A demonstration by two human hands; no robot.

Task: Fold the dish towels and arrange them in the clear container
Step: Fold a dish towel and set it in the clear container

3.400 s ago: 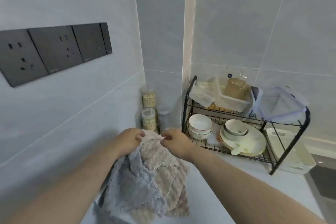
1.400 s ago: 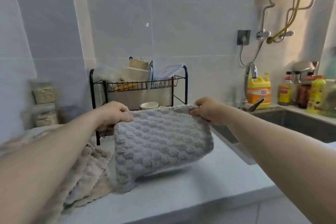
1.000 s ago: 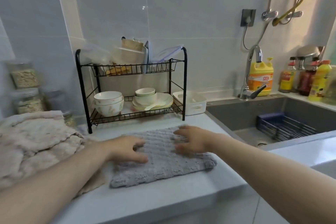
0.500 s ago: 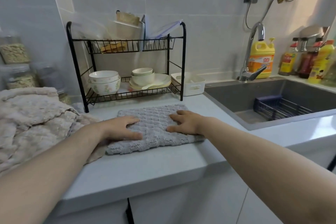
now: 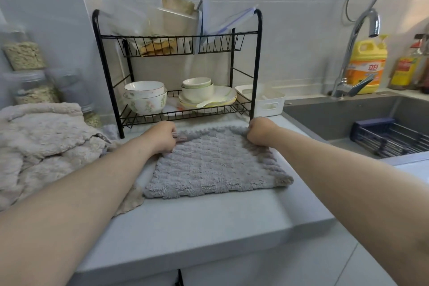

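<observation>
A grey dish towel (image 5: 213, 165) lies spread flat on the pale counter (image 5: 197, 220) in front of the black wire rack (image 5: 256, 65). My left hand (image 5: 162, 136) pinches its far left corner. My right hand (image 5: 260, 131) grips its far right corner. A heap of beige towels (image 5: 44, 146) lies unfolded at the left. A clear container (image 5: 173, 20) stands on the rack's top shelf, with bags around it.
Bowls (image 5: 146, 96) and plates (image 5: 209, 97) fill the rack's lower shelf. A white bin (image 5: 267, 100) stands right of the rack. The sink (image 5: 362, 121) with a dark basket (image 5: 392, 134), a tap (image 5: 355, 53) and a yellow bottle (image 5: 368, 65) lies to the right. Jars (image 5: 25, 72) stand at the far left.
Earlier both hands lay flat on the grey towel, smoothing it. Now they have moved to its far edge and curled onto the two far corners.
</observation>
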